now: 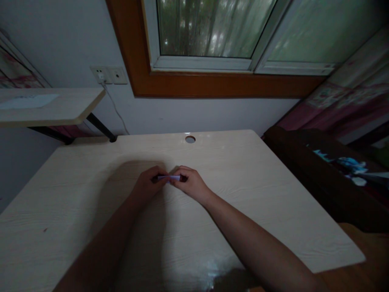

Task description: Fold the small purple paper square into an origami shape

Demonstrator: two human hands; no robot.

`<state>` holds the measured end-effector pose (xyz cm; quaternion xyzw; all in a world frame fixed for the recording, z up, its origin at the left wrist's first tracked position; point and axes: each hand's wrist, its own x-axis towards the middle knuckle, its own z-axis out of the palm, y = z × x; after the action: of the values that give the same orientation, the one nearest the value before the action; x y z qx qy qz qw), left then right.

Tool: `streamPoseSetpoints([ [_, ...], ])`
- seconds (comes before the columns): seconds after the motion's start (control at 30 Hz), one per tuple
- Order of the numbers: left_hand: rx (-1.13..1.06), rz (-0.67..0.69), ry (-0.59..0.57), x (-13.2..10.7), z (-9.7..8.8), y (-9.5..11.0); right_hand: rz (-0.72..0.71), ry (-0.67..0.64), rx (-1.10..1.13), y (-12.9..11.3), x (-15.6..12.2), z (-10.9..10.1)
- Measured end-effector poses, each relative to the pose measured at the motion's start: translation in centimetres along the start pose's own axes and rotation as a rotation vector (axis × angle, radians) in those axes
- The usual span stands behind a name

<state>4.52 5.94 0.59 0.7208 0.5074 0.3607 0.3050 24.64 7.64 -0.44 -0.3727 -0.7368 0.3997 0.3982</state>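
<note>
A small, narrow strip of pale lilac paper is pinched between both hands near the middle of the table. My left hand is closed on its left end, thumb in front and fingers behind. On the right end, my right hand grips in the same way. The two thumbs nearly meet at the strip's middle and cover part of it. Whether the strip is folded is too small to tell. Both hands are low over the pale wood-grain table.
A round cable hole is at the table's back edge. A raised shelf on black legs stands at the back left, a sheet of paper on it. A white cord hangs from the wall socket. Dark furniture stands right.
</note>
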Motion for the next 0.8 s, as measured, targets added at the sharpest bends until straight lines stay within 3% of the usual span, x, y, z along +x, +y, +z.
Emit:
streamPoseSetpoints([
  [0.47, -0.017, -0.042, 0.024, -0.05, 0.04, -0.38, 0.028, -0.009, 0.012, 0.23, 0.06, -0.03],
  [0.8, 0.025, 0.008, 0.021, -0.1, 0.08, 0.14, -0.012, 0.019, 0.009, 0.08, 0.04, 0.14],
])
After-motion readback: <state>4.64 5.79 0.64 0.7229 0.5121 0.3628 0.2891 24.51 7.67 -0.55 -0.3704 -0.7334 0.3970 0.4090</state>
